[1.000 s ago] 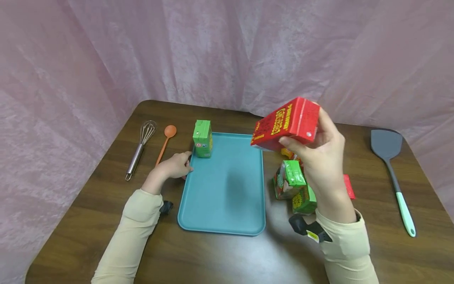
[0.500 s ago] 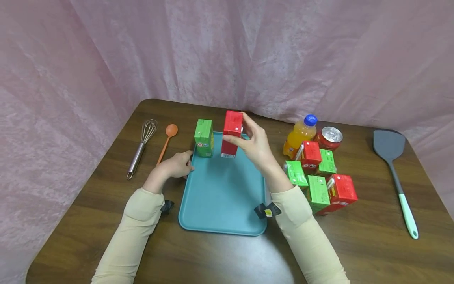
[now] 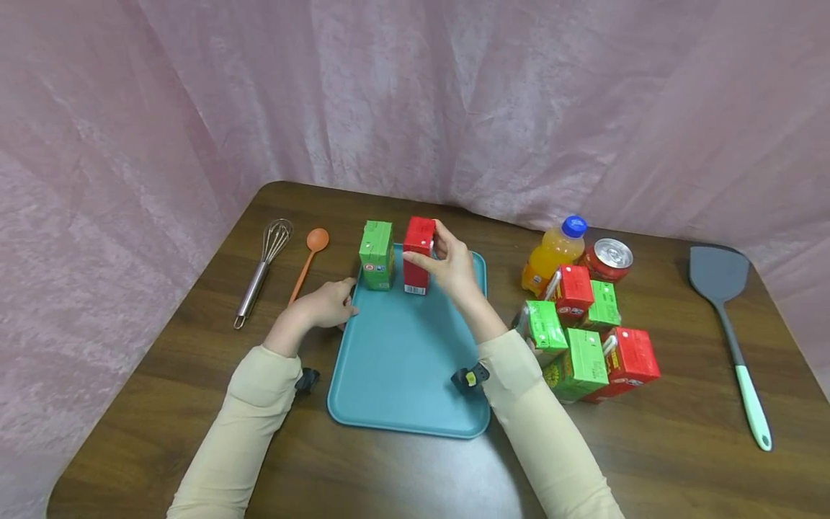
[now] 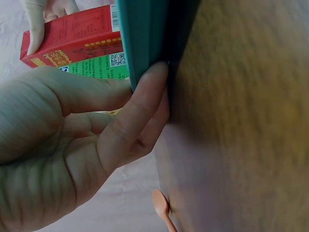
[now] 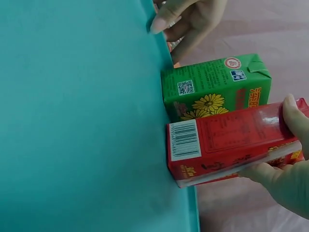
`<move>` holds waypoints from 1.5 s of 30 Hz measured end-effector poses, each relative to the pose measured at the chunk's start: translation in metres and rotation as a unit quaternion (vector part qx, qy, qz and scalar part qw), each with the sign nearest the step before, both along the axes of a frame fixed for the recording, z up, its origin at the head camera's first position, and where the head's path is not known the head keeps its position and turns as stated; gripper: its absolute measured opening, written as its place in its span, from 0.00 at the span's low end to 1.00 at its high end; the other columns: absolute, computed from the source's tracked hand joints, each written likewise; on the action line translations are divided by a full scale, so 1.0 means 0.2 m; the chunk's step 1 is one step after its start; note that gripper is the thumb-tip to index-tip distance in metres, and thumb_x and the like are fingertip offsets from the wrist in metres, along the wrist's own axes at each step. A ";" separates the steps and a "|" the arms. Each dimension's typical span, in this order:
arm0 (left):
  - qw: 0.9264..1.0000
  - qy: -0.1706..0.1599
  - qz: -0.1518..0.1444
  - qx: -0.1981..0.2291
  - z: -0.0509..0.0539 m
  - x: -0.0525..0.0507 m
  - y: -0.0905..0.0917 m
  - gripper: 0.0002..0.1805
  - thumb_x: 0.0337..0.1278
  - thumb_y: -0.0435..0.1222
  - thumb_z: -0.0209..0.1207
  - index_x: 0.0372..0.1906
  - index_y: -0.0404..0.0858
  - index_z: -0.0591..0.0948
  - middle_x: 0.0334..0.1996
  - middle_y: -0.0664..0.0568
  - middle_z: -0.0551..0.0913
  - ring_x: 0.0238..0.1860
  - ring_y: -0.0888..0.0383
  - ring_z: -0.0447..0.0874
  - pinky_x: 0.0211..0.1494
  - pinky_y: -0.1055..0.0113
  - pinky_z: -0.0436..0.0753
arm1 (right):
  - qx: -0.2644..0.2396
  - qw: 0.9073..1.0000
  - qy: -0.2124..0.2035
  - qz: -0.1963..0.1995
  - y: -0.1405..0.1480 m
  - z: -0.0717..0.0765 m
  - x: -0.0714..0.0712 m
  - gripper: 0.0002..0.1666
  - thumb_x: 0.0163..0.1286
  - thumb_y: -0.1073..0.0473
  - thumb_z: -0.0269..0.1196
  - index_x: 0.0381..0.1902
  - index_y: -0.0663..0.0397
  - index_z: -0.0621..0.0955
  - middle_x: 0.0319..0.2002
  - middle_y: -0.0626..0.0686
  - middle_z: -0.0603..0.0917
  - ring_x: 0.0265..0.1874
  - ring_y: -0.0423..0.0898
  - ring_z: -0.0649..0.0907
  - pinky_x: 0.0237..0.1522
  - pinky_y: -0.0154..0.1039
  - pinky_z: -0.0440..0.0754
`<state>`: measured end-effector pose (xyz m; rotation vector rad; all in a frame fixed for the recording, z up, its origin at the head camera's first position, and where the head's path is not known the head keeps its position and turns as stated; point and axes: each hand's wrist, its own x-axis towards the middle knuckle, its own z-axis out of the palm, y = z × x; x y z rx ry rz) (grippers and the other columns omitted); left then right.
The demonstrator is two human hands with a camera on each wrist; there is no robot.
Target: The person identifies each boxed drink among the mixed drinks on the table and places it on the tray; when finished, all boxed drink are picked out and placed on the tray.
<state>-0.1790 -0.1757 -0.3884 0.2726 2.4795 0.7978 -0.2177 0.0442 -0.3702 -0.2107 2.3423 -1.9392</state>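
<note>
My left hand (image 3: 327, 303) pinches the left rim of the blue tray (image 3: 408, 375); in the left wrist view the thumb lies on the upper side and the fingers (image 4: 147, 92) reach under the edge. Near the tray's far end, my right hand (image 3: 456, 270) grips a red drink carton (image 3: 415, 276) by its upper part, thumb on one side and fingers on the other. The carton is upright, its base at the tray surface. Just left of it a green drink carton (image 5: 217, 87) stands upright in the tray's far left corner. The right wrist view shows a straw along the red carton's side.
Right of the tray, several red and green cartons (image 3: 586, 364) stand grouped with an orange drink bottle (image 3: 551, 256) and a red can (image 3: 607, 261). A spatula (image 3: 729, 324) lies far right. A whisk (image 3: 262, 270) and orange spoon (image 3: 310, 259) lie left. A pink curtain (image 3: 415, 108) hangs behind.
My right hand has carried the red carton leftward from above the grouped cartons, turned it upright and lowered it onto the tray beside the green carton. The left hand has stayed on the rim.
</note>
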 end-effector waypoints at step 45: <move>1.000 0.023 -0.007 -0.008 -0.03 -0.02 -0.01 0.33 0.65 0.30 0.49 0.68 0.20 0.50 0.27 0.46 0.75 0.23 0.59 0.80 0.40 0.62 0.75 | 0.148 0.986 0.074 -0.025 0.01 0.01 0.07 0.55 0.56 0.48 0.69 0.74 0.44 0.52 0.71 0.51 0.57 0.69 0.50 0.60 0.62 0.51 0.65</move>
